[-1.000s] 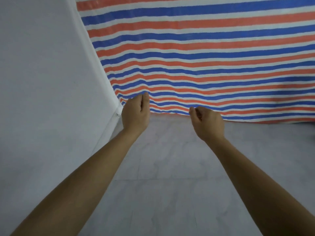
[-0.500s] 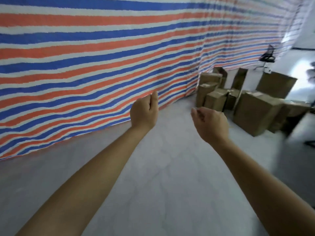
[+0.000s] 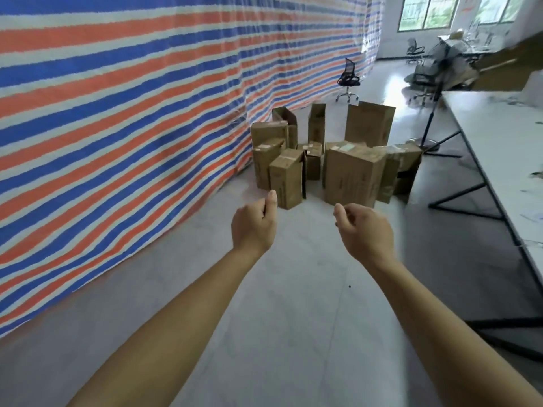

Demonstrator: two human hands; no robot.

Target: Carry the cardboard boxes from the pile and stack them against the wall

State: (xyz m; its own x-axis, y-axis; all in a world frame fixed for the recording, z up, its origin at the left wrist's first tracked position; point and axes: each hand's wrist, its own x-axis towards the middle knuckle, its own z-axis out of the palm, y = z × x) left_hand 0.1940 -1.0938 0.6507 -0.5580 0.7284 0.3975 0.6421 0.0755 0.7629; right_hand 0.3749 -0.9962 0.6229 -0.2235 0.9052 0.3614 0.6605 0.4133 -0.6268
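Note:
A pile of brown cardboard boxes [image 3: 349, 174] stands on the grey floor ahead, close to the striped tarp wall [image 3: 123, 107]. Several boxes are upright; the nearest ones are a narrow box [image 3: 286, 179] and a wider box [image 3: 351, 179]. My left hand [image 3: 254, 227] and my right hand [image 3: 365, 230] are stretched out in front of me, well short of the pile. Both hands hold nothing, with fingers loosely curled inward.
A long white table [image 3: 505, 148] on black legs runs along the right side. A black stand [image 3: 432, 121] is behind the pile. Office chairs [image 3: 348, 79] stand farther back near the windows. Grey floor [image 3: 293, 304] lies between me and the boxes.
My view has swung right from the white corner wall along the tarp, so the box pile is now straight ahead. Both hands stay raised and empty.

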